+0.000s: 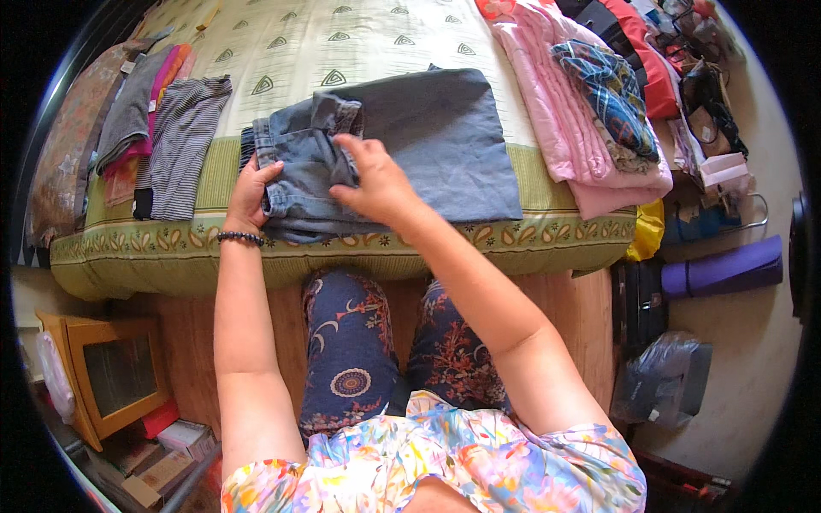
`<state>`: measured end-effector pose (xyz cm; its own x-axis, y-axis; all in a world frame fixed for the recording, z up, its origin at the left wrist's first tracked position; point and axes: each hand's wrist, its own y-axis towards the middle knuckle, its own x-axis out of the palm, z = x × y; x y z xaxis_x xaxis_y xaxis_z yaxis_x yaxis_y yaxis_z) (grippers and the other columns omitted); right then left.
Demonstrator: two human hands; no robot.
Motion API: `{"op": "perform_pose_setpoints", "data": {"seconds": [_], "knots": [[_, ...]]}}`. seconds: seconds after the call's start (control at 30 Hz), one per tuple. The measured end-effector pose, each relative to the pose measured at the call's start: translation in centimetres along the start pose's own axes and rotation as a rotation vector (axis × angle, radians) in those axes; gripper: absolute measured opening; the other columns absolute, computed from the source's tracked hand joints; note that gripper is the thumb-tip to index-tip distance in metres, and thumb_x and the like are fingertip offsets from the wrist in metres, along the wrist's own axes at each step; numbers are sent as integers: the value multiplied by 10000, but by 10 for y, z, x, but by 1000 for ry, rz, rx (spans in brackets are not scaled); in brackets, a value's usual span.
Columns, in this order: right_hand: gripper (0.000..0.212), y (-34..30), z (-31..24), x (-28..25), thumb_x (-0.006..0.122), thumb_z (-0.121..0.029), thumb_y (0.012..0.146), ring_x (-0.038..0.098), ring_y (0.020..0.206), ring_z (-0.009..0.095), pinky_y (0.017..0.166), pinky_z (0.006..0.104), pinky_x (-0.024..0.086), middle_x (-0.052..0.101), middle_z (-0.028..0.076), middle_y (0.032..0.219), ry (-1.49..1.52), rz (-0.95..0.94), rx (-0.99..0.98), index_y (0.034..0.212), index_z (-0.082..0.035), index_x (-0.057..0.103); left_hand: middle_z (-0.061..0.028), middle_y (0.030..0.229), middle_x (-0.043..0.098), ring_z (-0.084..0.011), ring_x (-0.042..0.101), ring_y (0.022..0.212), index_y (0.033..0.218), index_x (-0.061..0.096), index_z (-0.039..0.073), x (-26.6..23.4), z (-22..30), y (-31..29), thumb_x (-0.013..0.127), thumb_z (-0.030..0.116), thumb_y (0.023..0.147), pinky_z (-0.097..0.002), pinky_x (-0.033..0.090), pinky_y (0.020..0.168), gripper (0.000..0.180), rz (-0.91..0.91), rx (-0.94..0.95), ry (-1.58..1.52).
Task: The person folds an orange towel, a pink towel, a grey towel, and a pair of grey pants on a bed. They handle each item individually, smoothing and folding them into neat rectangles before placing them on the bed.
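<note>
A pair of folded blue jeans (299, 175) lies near the front edge of the bed, partly over a flat grey-blue cloth (436, 137). My left hand (251, 195) grips the left edge of the jeans, thumb on top and the other fingers mostly hidden behind the edge. A dark beaded bracelet circles that wrist. At the right part of the folded denim is my right hand (376, 184), its thumb and forefinger spread apart over the fabric. Whether its fingertips touch the denim is hard to tell.
Folded clothes, including a striped garment (184, 145), lie on the bed's left. At right, a pink quilt (552, 111) carries a plaid cloth (603, 81). A purple rolled mat (723, 267) and a black bag stand beyond. A wooden cabinet (115, 368) is at lower left.
</note>
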<state>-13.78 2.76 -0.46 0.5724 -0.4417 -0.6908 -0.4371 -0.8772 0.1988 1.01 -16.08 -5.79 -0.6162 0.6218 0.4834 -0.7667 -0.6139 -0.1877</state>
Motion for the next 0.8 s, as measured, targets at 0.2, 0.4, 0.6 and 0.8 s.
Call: {"op": "perform_pose_setpoints", "data": {"seconds": [0.2, 0.4, 0.6, 0.8], "knots": [[539, 7, 3, 18, 760, -348, 692, 521, 1104, 337, 947, 385, 420, 529, 209, 1147, 304, 158, -35, 1163, -130, 614, -60, 1065, 636, -197, 634, 907, 1178, 535, 60, 0, -2, -1, 593, 63, 868, -347, 526, 790, 315, -22, 2, -54], [725, 26, 1, 8, 756, -211, 679, 552, 1072, 330, 934, 365, 437, 526, 225, 1194, 283, 31, 130, 1316, -64, 443, -53, 1051, 636, -187, 633, 894, 1158, 547, 55, -9, -9, 3, 595, 72, 872, -337, 528, 781, 290, -1, 26, -37], [751, 26, -38, 20, 708, -168, 655, 501, 1147, 378, 965, 380, 422, 508, 264, 1199, 15, -119, 186, 1327, -24, 407, -33, 1030, 628, -166, 619, 880, 1147, 548, 60, -8, -10, 3, 589, 82, 881, -322, 514, 784, 270, 19, 24, -34], [532, 40, 21, -19, 567, 5, 715, 561, 1064, 314, 940, 337, 439, 579, 209, 1138, 124, 177, -90, 1243, 24, 501, -32, 1038, 628, -161, 620, 877, 1146, 548, 68, 2, -5, -1, 577, 126, 901, -329, 521, 774, 253, 27, -14, -96]]}}
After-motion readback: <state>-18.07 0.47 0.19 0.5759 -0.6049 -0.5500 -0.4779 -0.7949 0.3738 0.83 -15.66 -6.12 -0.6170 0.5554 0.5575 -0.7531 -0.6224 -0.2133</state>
